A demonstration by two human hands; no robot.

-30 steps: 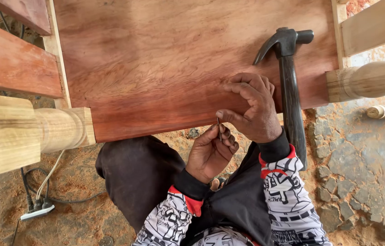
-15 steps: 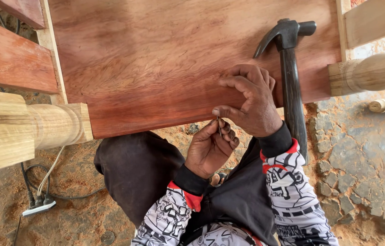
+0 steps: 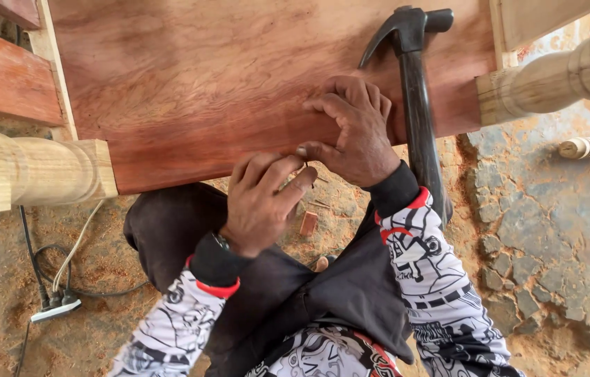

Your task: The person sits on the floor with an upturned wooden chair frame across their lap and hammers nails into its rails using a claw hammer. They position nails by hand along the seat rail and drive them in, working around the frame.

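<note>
My sleeves (image 3: 434, 279) are white with black drawings and red-black cuffs; the board (image 3: 204, 84) is reddish-brown, the hammer (image 3: 417, 105) black.

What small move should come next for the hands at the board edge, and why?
Probably stand the nail on the board edge and steady it. Both the left hand and the right hand pinch it there, while the hammer lies untouched on the board beside the right hand.
</note>
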